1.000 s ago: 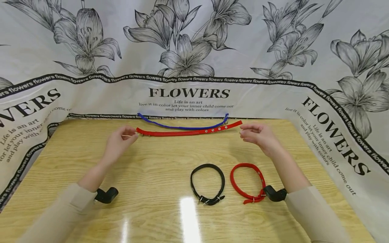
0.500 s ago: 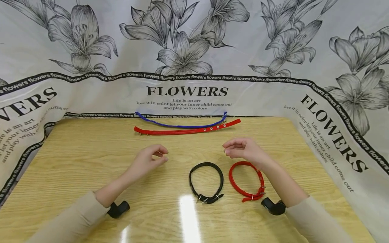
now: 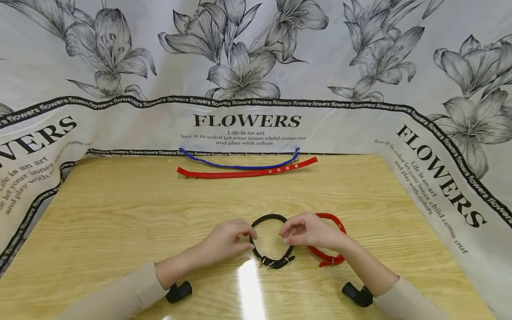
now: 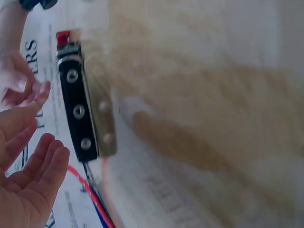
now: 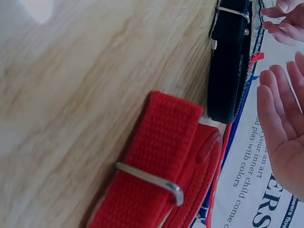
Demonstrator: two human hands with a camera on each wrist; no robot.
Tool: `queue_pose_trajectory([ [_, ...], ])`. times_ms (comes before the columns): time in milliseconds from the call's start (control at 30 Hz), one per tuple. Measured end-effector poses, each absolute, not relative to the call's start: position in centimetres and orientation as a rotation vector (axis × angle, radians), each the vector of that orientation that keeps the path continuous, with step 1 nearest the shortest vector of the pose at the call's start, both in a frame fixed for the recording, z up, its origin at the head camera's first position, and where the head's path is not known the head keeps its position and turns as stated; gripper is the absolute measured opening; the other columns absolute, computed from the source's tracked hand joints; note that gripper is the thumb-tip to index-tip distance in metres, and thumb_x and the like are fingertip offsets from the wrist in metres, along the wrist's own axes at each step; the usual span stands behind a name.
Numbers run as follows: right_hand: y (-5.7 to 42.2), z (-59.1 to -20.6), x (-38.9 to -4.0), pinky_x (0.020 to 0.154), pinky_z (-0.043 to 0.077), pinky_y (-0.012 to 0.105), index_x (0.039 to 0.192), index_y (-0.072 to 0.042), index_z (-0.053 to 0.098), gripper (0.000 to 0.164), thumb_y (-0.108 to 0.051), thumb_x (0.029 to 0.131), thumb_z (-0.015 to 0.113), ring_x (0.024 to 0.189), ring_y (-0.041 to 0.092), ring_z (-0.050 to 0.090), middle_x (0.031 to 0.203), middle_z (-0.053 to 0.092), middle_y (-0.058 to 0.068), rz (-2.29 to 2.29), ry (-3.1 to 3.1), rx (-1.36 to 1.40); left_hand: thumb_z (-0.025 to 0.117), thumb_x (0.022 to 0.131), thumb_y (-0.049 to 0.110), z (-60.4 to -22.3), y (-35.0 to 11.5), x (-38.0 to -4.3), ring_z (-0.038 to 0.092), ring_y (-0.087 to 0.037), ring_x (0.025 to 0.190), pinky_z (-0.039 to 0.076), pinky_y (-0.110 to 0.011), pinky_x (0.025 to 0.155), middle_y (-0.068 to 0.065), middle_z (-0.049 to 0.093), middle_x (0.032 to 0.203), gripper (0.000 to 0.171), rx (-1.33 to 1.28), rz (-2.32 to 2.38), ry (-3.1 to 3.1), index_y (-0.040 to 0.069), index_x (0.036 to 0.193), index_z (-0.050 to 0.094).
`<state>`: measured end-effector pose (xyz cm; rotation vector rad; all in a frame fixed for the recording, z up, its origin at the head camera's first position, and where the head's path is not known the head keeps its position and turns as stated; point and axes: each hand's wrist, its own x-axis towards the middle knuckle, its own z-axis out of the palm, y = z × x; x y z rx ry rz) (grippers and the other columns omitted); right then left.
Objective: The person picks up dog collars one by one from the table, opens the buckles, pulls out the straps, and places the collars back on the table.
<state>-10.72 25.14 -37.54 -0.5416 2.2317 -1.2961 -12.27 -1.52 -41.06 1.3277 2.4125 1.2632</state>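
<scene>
Grip: left hand (image 3: 228,240) and right hand (image 3: 314,232), fingers parted, flanked black collar (image 5: 226,80) on wood-grain table (image 3: 140,202). Flower-printed cloth (image 3: 340,129) hung behind. Red collar (image 5: 161,133) lay partly hidden by right hand; blue strap (image 3: 236,167), red strap (image 3: 232,175) lay beyond.

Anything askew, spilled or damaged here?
Nothing stands out: no spill or damage visible. The black collar and looped red collar sit closed; the unlooped red collar and blue collar lie outstretched at the back.

Black strap (image 5: 225,66) across low, seemingly sideways wrist views
</scene>
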Motion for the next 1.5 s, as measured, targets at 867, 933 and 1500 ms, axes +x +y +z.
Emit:
queue_pose_trajectory([
  [867, 23.1, -38.9, -9.2, 0.074, 0.05, 0.018, 0.095, -0.01, 0.072, 0.018, -0.016, 0.078, 0.076, 0.085, 0.0, 0.059, 0.091, 0.068, -0.004, -0.722, 2.472, -1.129, 0.07, 0.084, 0.016, -41.9, 1.1, -11.8, 0.057, -0.002, 0.089, 0.044, -0.011, 0.079, 0.002, 0.064, 0.097, 0.02, 1.694, 0.813, 2.317, 0.009, 0.102, 0.07],
  [933, 23.1, -38.9, -9.2, 0.073, 0.049, 0.018, 0.093, -0.011, 0.072, 0.018, -0.017, 0.077, 0.077, 0.083, 0.0, 0.058, 0.09, 0.067, -0.006, -0.669, 2.49, -1.128, 0.07, 0.084, 0.015, -41.9, 1.2, -11.9, 0.057, -0.002, 0.086, 0.044, -0.011, 0.076, 0.002, 0.064, 0.094, 0.015, 1.713, 0.776, 2.326, 0.01, 0.099, 0.07],
  [1500, 23.3, -38.0, -9.7, 0.074, 0.048, 0.021, 0.09, -0.014, 0.07, 0.008, -0.014, 0.082, 0.072, 0.082, 0.002, 0.054, 0.087, 0.061, -0.011, -0.65, 2.559, -1.156, 0.063, 0.083, -0.001, -41.1, 0.1, -13.0, 0.059, -0.005, 0.093, 0.045, -0.013, 0.081, 0.001, 0.067, 0.097, 0.021, 1.699, 0.879, 2.341, 0.009, 0.101, 0.069],
])
